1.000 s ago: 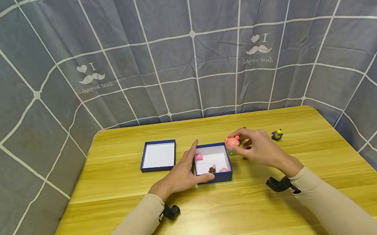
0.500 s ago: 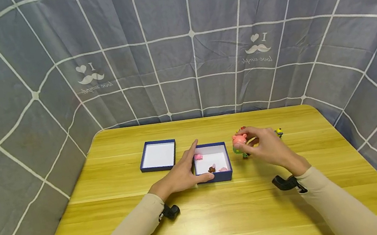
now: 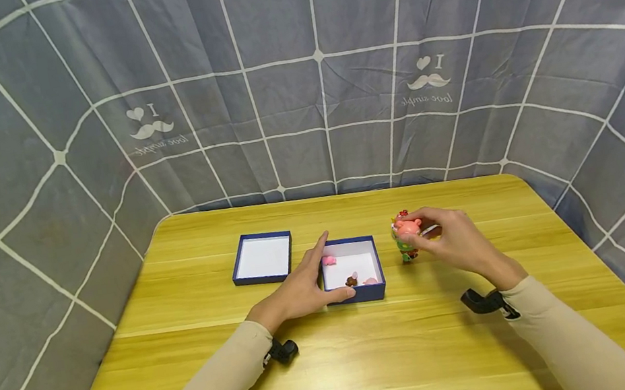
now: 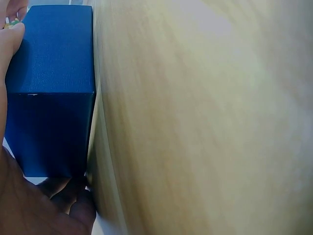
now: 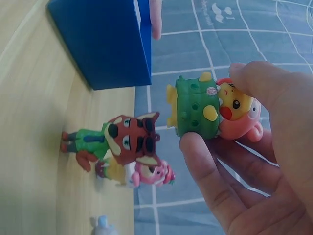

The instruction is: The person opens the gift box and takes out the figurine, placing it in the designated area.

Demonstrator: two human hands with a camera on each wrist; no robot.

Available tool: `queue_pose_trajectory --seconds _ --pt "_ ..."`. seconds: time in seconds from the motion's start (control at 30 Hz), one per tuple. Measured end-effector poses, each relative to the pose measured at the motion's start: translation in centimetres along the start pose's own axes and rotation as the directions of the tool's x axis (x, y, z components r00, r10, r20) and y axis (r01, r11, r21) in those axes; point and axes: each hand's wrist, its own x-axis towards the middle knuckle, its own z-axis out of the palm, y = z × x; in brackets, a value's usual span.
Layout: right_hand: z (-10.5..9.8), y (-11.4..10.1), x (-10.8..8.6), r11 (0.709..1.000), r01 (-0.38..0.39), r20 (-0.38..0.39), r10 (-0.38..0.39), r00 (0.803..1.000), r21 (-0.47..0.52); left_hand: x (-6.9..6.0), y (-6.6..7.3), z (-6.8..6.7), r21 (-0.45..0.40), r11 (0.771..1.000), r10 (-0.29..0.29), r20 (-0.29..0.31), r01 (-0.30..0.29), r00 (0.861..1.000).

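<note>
My left hand holds the blue box at its left side, its thumb on the near wall. Inside the white interior lie a pink piece, a brown piece and a pale pink piece. To the right of the box, my right hand pinches a toy figurine with a yellow face, pink hood and green body. It is held above the table, in front of a standing fox figurine in a green coat. A pink-headed figurine stands behind the fox, partly hidden.
The blue-edged box lid lies inside-up left of the box on the wooden table. A pale bluish object shows at the bottom of the right wrist view. A grey checked curtain surrounds the table.
My right hand has moved right, away from the box, carrying the hooded figurine. It now covers most of the yellow-headed toy seen earlier. The left hand and box have stayed put.
</note>
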Motion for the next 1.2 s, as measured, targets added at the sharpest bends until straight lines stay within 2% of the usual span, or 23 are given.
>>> queue_pose_trajectory --seconds 0.6,1.2 --pt "-1.0 1.4 -0.7 0.999 -0.006 -0.056 0.004 0.998 -0.034 0.1 -0.3 0.1 -0.004 1.000 -0.009 0.009 0.009 1.000" --pt "-2.0 3.0 -1.6 0.994 -0.015 -0.118 0.002 0.993 -0.108 0.0 -0.3 0.2 -0.004 1.000 -0.006 0.003 0.006 1.000"
